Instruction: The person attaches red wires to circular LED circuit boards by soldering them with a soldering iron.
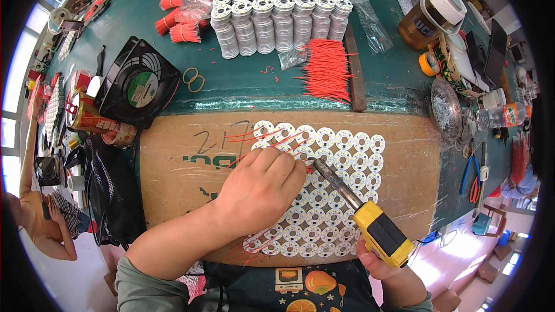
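My right hand (374, 263) is wrapped round the yellow and black handle of a soldering iron (378, 228). The iron slants up to the left, its metal tip by my left fingertips. Bent over the sheet of round white LED boards (326, 199), my left hand (263, 188) has its fingers pinched together; a bit of red wire (310, 169) shows at their ends. These boards lie in rows on a brown cardboard sheet (173, 196). Thin red wires (243, 136) reach leftward from some upper boards, and more lie across the lower left ones. My left hand hides several boards.
Stacked LED boards (283, 8) stand at the back, beside a pile of red wires (326, 72). A black fan (139, 84) and a drinks can (84, 110) are at left. Right are a metal dish (446, 110), pliers (471, 173) and a lidded jug (430, 17). Another person (49, 225) is far left.
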Available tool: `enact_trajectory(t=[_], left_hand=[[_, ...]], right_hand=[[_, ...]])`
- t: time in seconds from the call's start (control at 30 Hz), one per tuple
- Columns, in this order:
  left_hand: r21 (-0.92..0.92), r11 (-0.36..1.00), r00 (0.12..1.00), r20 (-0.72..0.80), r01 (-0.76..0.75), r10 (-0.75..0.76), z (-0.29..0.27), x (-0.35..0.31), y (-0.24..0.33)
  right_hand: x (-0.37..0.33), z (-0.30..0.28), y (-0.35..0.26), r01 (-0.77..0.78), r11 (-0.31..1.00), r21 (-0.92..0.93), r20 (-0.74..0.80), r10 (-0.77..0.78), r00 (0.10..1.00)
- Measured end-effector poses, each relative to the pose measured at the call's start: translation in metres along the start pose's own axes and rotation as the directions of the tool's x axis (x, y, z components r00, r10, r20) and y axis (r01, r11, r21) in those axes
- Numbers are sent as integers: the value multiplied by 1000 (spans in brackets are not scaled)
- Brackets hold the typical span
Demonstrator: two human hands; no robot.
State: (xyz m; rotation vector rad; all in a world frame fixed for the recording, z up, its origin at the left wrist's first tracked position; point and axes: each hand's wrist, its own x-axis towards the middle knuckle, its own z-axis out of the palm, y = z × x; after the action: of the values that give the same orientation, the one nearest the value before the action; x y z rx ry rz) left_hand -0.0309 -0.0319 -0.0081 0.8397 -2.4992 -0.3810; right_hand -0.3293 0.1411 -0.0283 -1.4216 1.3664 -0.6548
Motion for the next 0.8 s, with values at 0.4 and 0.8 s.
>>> enact_trajectory(t=[0.4, 0.8], left_hand=[[-12, 1000, 1000, -2, -23, 23, 1, 0, 0], [-25, 999, 999, -7, -42, 41, 0, 0, 0]], right_hand=[[4, 1, 0, 72, 997, -9, -16, -72, 997], [9, 0, -9, 69, 997, 47, -14, -69, 998]])
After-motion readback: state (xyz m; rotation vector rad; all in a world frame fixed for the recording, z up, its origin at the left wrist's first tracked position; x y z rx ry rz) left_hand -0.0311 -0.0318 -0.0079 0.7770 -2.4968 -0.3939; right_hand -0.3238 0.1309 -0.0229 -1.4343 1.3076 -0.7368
